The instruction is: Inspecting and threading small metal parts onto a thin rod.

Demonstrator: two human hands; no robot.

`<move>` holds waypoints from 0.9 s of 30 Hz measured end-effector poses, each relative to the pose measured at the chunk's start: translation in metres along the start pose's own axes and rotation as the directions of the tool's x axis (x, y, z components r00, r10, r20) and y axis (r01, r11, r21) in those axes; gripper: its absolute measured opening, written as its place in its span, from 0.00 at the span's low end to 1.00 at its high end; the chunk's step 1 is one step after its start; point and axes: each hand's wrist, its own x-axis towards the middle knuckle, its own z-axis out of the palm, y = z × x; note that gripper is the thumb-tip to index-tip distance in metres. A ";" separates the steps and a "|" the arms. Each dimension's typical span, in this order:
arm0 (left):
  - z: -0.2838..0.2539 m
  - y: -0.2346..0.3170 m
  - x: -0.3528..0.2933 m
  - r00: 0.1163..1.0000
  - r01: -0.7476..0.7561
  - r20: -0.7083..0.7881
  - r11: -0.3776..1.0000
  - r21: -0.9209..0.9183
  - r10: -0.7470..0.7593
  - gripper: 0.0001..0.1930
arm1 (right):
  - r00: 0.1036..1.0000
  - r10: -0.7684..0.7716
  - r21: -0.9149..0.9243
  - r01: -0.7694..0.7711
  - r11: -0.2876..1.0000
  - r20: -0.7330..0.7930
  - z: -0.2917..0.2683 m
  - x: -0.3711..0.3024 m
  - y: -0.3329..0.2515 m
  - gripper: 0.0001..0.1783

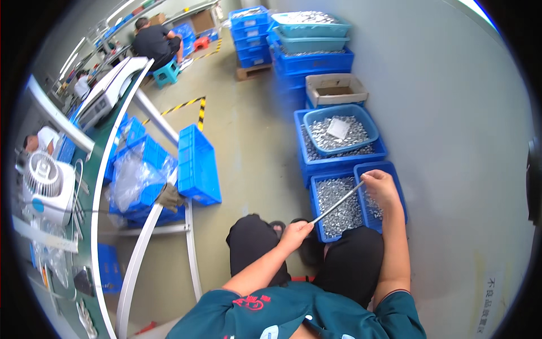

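A thin grey rod (339, 202) stretches slantwise between my two hands, above two blue bins of small silvery metal pieces (334, 217). My left hand (294, 236) closes around its lower end, near my knees. The fingers of my right hand (379, 185) pinch the upper end, over the right-hand bin (401, 189). The left-hand bin (314, 200) lies beneath the rod. My right hand and forearm hide part of the right-hand bin's contents.
Beyond the bins, a blue tub (333, 152) of metal pieces carries a white card (339, 129). Stacked crates (293, 63) line the wall. At left stand a green-topped workbench (93, 186), a fan (45, 175) and an upturned-sided crate (197, 169). A person (155, 42) sits farther off.
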 end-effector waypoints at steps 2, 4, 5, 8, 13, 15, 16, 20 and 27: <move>-0.003 -0.003 0.000 1.000 0.018 -0.010 0.992 0.123 -0.017 0.21 | 0.999 0.015 -0.134 -0.019 0.991 -0.037 0.004 -0.003 -0.007 0.09; 0.000 0.003 0.005 1.000 -0.026 -0.015 0.993 0.116 0.027 0.21 | 0.991 0.002 0.168 -0.025 0.985 0.136 -0.020 0.004 0.006 0.09; -0.003 0.017 0.003 1.000 -0.026 -0.011 0.991 0.134 0.028 0.21 | 0.994 -0.009 0.164 -0.008 0.986 0.106 -0.020 0.002 0.010 0.09; 0.002 0.002 -0.002 0.993 0.088 0.084 0.991 -0.105 -0.079 0.19 | 0.997 0.033 -0.004 -0.032 0.999 0.063 -0.014 -0.002 0.006 0.07; 0.000 0.016 0.003 0.873 0.403 0.425 0.843 -0.357 -0.238 0.19 | 0.984 -0.093 0.181 0.065 0.981 0.153 -0.024 -0.004 0.012 0.07; 0.008 0.009 0.004 0.942 0.281 0.288 0.872 -0.402 -0.171 0.17 | 0.992 -0.060 0.156 0.043 0.987 0.110 -0.019 -0.003 0.011 0.10; 0.006 0.003 0.005 0.940 0.288 0.292 0.866 -0.408 -0.175 0.17 | 0.991 -0.040 0.195 0.014 0.981 0.129 -0.014 -0.002 0.009 0.12; -0.003 0.017 0.003 0.941 0.294 0.269 0.891 -0.347 -0.206 0.18 | 0.980 -0.081 0.333 0.016 0.943 0.181 -0.007 0.003 0.013 0.14; 0.008 0.018 0.004 0.999 0.037 -0.032 0.996 -0.081 -0.039 0.21 | 0.997 -0.066 0.220 0.076 0.973 -0.050 -0.001 0.003 0.006 0.10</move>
